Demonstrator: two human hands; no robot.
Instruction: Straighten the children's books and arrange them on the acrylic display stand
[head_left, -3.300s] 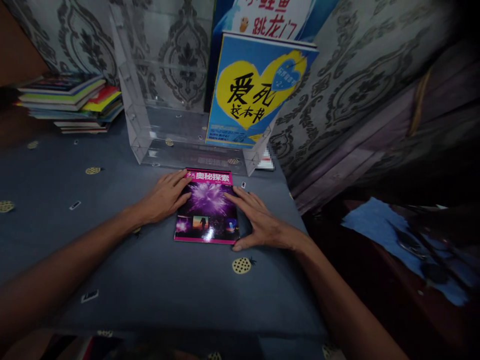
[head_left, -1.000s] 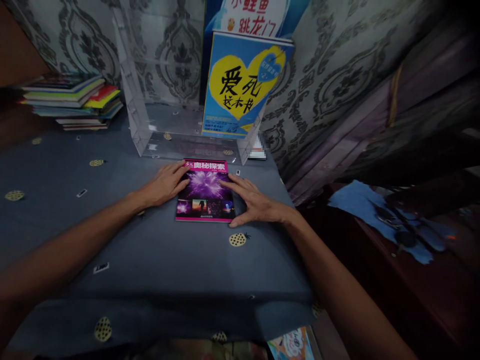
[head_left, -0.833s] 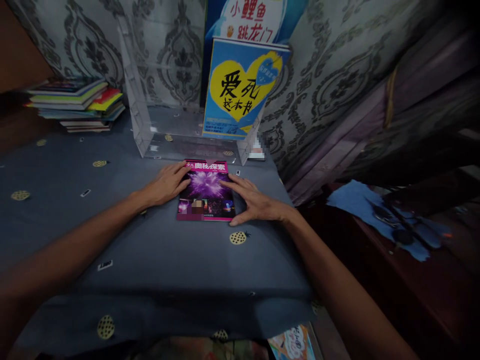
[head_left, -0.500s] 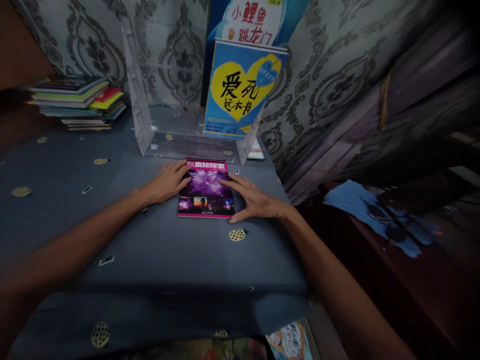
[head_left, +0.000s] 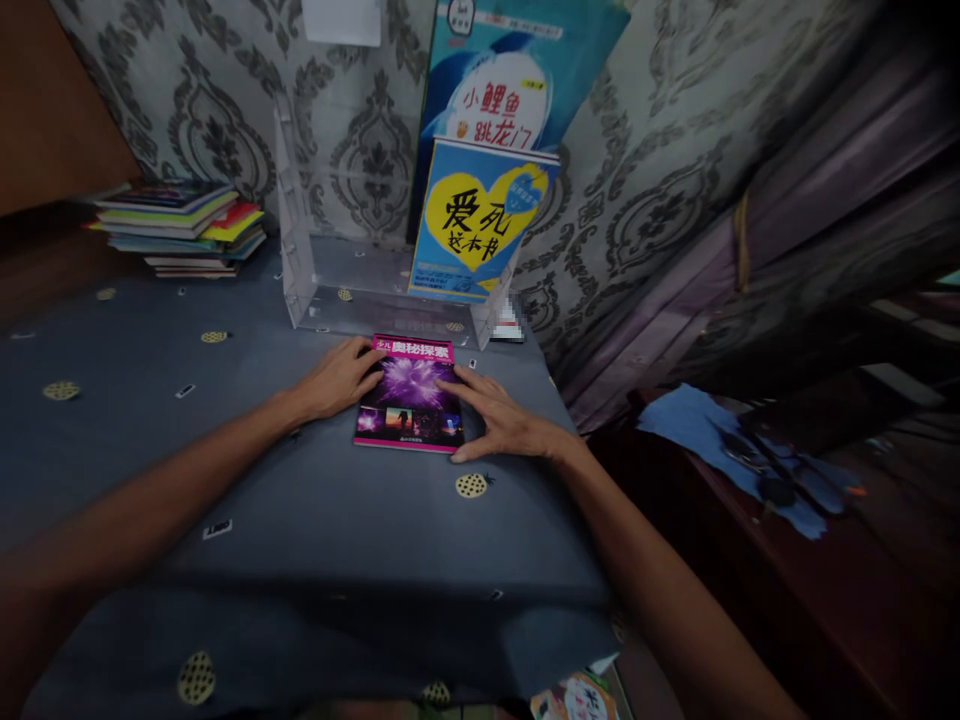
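Note:
A book (head_left: 416, 385) with a purple burst on its black and pink cover lies closed and flat on the cloth-covered table. My left hand (head_left: 343, 378) rests at its left edge, fingertips over the cover. At the opposite edge is my right hand (head_left: 499, 412), fingers spread, with one fingertip on the cover and the thumb by the lower right corner. Neither hand is closed around the book. Just behind it stands a clear plastic rack (head_left: 375, 305), where a blue book with a yellow heart (head_left: 472, 225) leans in front of a taller teal book (head_left: 517, 60).
A stack of books (head_left: 176, 225) sits at the back left, by the patterned curtain (head_left: 375, 150). To the right, below the table (head_left: 300, 500), a blue cloth (head_left: 697, 430) with dark items lies on a dark red surface. Another book (head_left: 577, 697) shows under the table's front edge.
The view has tilted up a little, so the scene sits lower and more of the teal book shows. Both hands stay at the edges of the purple-covered book, which has not visibly moved.

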